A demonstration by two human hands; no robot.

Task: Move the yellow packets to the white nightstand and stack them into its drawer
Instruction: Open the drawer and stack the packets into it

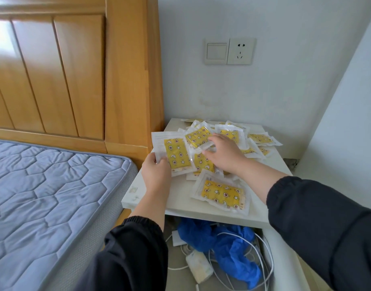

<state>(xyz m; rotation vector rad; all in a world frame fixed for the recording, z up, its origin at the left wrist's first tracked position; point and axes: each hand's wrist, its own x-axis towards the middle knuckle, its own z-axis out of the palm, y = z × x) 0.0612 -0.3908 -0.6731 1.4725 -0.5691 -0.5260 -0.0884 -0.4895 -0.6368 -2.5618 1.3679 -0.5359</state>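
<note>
Several yellow packets in clear wrappers lie in a loose pile point(239, 137) on top of the white nightstand point(178, 203). My left hand point(157, 175) grips a small stack of packets point(176, 154) by its lower left corner, held above the nightstand's left side. My right hand point(224, 154) reaches into the pile and pinches one packet point(198, 136), lifting it beside the held stack. One more packet point(222, 193) lies alone near the front edge. Below the top, the drawer point(268, 246) stands pulled out.
The drawer holds a blue plastic bag point(226, 244), white cables point(253, 248) and a white adapter point(198, 266). A wooden headboard point(126, 76) and a blue mattress point(50, 196) stand on the left. A wall with a switch and socket point(229, 51) is behind, and another wall closes the right side.
</note>
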